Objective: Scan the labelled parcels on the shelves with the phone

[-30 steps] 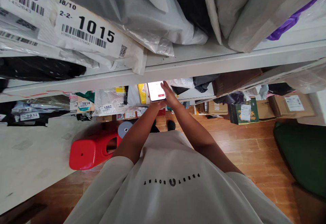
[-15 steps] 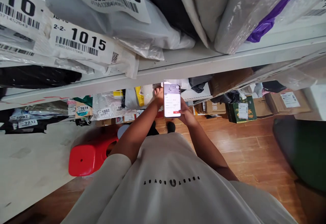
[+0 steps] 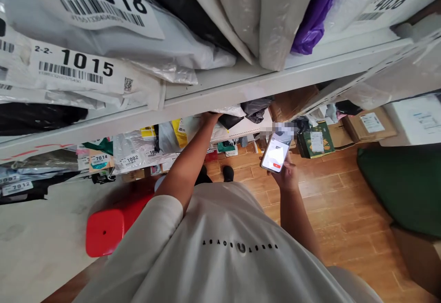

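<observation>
The right hand (image 3: 288, 174) was curled round the phone (image 3: 275, 154), likely hard and slippery, best held by its sides. Near the shelf (image 3: 220, 90) edge, I couldn't tell the left hand (image 3: 210, 118) grip.

A red stool (image 3: 104, 232) stands at left as we look down on a wood-plank floor (image 3: 330, 202). At right we see a labelled green box (image 3: 327, 133), a brown cardboard box (image 3: 381, 131) and a white box (image 3: 401, 121). Nearer us is a dark green form (image 3: 396, 188), perhaps a cover. On the upper shelf (image 3: 282, 81), a purple bag (image 3: 315, 18) lies beside a parcel (image 3: 358, 2) marked 4038.
</observation>
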`<move>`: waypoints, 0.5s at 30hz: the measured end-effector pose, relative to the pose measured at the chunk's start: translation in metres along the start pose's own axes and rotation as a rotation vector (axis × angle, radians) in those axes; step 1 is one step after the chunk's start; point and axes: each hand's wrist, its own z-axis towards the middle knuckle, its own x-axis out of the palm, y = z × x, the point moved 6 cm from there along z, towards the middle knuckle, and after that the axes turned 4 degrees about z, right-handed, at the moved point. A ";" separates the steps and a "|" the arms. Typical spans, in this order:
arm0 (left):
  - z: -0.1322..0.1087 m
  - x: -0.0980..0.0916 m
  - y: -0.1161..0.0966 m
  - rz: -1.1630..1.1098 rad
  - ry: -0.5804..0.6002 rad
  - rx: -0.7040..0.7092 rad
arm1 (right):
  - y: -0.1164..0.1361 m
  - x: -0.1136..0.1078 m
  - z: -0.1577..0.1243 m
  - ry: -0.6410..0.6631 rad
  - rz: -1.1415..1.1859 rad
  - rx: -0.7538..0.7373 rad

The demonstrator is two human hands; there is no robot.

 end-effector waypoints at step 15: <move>-0.053 -0.088 0.031 0.243 -0.161 0.143 | -0.018 0.021 0.003 0.079 0.033 0.050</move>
